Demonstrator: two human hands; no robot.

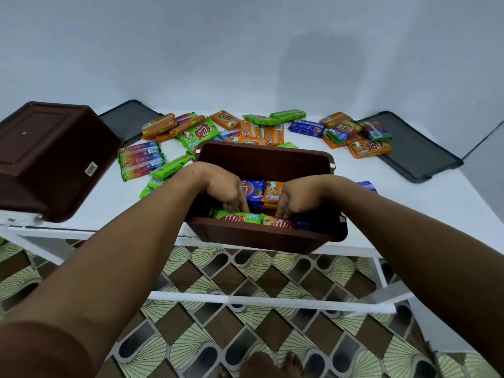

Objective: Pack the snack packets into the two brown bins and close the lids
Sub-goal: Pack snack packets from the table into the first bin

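Note:
An open brown bin (261,159) stands at the white table's front edge, with several snack packets inside. Both my hands reach down into it. My left hand (227,190) presses its fingertips on a green packet (237,217) standing along the near wall. My right hand (296,197) presses its fingertips on an orange packet (278,222) beside it. Both thumbs are hidden. Blue (253,188) and orange (272,193) packets lie deeper in the bin. A second brown bin (49,154) lies upside down at the left. Many loose packets (251,129) are spread behind the open bin.
Two dark grey lids lie flat at the back, one at the left (128,118) and one at the right (420,151) with packets on its edge. The upturned bin overhangs the table's front left edge. A white wall stands behind the table (409,197). Patterned floor and my foot show below.

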